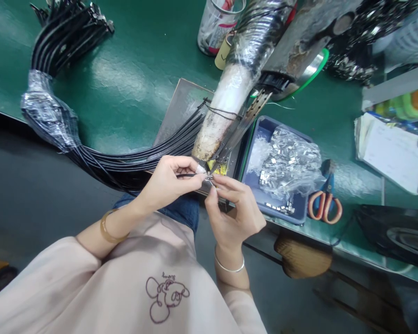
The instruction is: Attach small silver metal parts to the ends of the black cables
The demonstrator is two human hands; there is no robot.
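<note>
My left hand pinches a black cable between thumb and fingers, with its small metal end pointing right. Close beside that end, my right hand has thumb and fingertips closed around a thin silvery wire, mostly hidden by the fingers. Just above both hands, the narrow tip of a tool with a perforated metal barrel, which looks like a soldering iron, comes down close to the cable end. A thick bundle of black cables runs leftward from behind my left hand, wrapped in clear plastic.
Right of the hands stands a blue tray with bagged small metal connectors. Orange-handled pliers lie beside it. A plastic-wrapped tube slants over the metal plate. Papers and a clear cup sit farther off.
</note>
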